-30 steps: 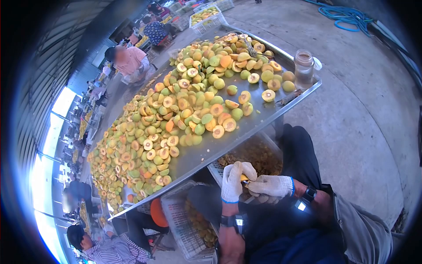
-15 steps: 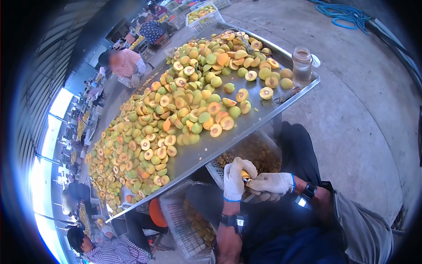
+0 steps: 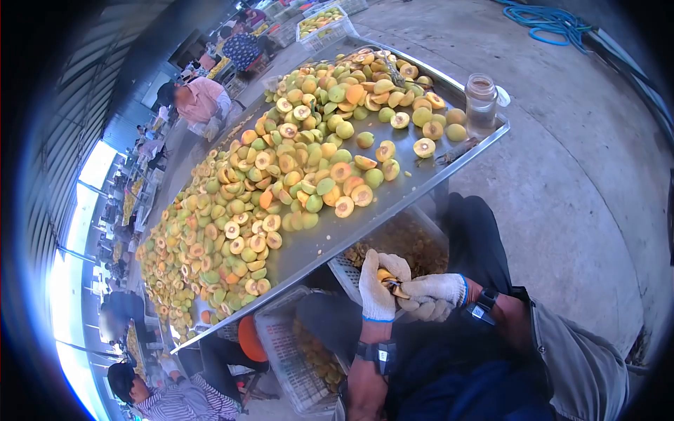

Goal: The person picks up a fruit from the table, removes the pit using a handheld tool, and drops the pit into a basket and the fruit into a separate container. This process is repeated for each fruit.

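Left fingers [image 3: 397,264]: I clasp one fruit [image 3: 384,274]
Right fingers [image 3: 420,290]: I pinch one tool [image 3: 397,289]
Tool axis: slanting toward fruit

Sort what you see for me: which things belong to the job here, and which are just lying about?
Part of the job, it seems:
Fruit piece in the left hand
Fruit halves on the metal table
Crate of brown scraps beyond the hands

Apparently just lying about:
Jar at the table's corner
Blue hose on the floor
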Available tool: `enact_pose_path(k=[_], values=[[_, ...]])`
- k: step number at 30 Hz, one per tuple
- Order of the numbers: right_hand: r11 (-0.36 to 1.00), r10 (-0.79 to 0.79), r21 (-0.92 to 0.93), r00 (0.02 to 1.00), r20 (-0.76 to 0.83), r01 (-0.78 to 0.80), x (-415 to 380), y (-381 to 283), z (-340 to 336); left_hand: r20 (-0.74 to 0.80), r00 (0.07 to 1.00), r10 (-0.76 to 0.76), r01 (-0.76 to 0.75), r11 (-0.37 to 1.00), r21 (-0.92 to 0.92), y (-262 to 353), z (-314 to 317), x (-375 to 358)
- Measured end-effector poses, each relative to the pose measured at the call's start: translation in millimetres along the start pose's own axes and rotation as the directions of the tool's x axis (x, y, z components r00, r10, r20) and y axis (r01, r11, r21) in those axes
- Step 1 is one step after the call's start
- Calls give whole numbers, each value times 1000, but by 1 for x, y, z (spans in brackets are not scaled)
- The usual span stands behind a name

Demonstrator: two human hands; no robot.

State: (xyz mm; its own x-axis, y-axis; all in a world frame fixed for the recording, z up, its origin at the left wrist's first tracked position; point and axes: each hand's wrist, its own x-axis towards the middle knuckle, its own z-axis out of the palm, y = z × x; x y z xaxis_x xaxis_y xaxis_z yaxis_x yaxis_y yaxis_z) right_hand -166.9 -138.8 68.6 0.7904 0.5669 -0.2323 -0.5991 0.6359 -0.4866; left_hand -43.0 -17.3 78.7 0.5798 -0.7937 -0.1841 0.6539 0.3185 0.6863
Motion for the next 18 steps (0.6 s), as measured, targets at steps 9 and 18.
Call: enact_pose_path(k=[9, 18], values=[[989, -11, 145, 997, 81, -1, 7, 17, -7, 129, 980, -149, 164, 979, -117, 0, -17, 4], [944, -167, 304, 981, 99, 130, 15, 22, -19, -319, 947, 40, -31, 999, 33, -2, -33, 10]])
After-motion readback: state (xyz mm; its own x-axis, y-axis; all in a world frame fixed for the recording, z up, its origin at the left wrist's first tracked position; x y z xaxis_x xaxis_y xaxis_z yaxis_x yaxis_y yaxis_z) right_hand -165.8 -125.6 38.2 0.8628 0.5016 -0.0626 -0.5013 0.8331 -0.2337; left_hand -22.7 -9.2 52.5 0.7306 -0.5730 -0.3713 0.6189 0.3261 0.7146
